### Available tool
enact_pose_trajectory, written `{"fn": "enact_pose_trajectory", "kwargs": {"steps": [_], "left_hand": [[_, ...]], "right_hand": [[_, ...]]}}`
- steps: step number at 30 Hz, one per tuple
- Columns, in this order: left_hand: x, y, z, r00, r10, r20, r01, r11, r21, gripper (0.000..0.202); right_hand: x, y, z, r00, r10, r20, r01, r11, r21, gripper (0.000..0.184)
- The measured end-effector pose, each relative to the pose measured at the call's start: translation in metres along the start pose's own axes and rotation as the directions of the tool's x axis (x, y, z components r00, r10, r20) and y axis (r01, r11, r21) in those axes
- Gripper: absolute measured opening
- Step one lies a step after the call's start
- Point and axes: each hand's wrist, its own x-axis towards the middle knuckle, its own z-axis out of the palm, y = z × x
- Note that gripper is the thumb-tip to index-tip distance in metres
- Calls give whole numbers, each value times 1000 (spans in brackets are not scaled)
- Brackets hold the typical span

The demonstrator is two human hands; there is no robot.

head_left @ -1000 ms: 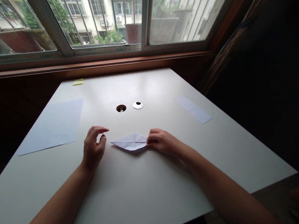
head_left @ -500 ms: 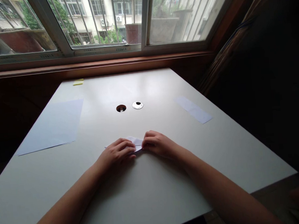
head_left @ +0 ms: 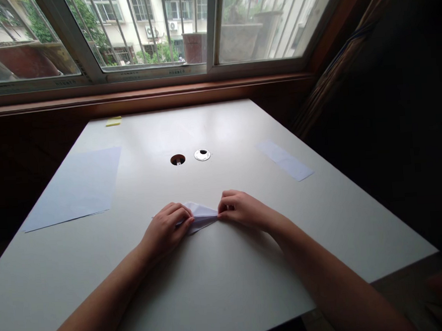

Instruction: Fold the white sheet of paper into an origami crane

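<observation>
A small folded white paper [head_left: 201,215] lies on the white table [head_left: 213,272] just in front of me. My left hand [head_left: 165,231] rests on its left part with fingers curled down, pressing it. The paper's right tip is pinched by my right hand [head_left: 241,209], fingers closed. Only the middle strip of the paper shows between the two hands.
A stack of white sheets [head_left: 75,188] lies at the left. A narrow paper strip [head_left: 284,160] lies at the right. A round cable hole [head_left: 177,160] and its loose cap [head_left: 202,154] sit mid-table. Yellow sticky notes [head_left: 113,121] lie at the far left corner, below the window.
My left hand came down from the table's left side onto the folded paper and now presses its left part. My right hand kept its pinch on the right tip.
</observation>
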Motion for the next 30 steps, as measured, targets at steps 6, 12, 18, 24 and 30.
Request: {"fn": "enact_pose_trajectory", "kwargs": {"steps": [6,12,18,24,30], "left_hand": [[-2,2,3,998,-67,-9,67,997,25,13],[-3,-1,6,999,-50,-10,50,999,18,11],[-4,-3,5,1000,-21,-14,21,1000,14,10],[-3,0,4,1000,-11,-23,11,1000,20,9],[-1,3,3,1000,-19,-13,20,1000,23,9]], "right_hand": [[-2,2,-3,999,38,29,-39,998,49,5],[-6,6,-14,991,86,99,-95,991,92,6],[-9,7,-21,993,84,87,-93,990,106,10],[-8,8,-16,999,21,26,-24,993,112,12],[-5,6,-11,997,-71,28,69,996,51,12]]}}
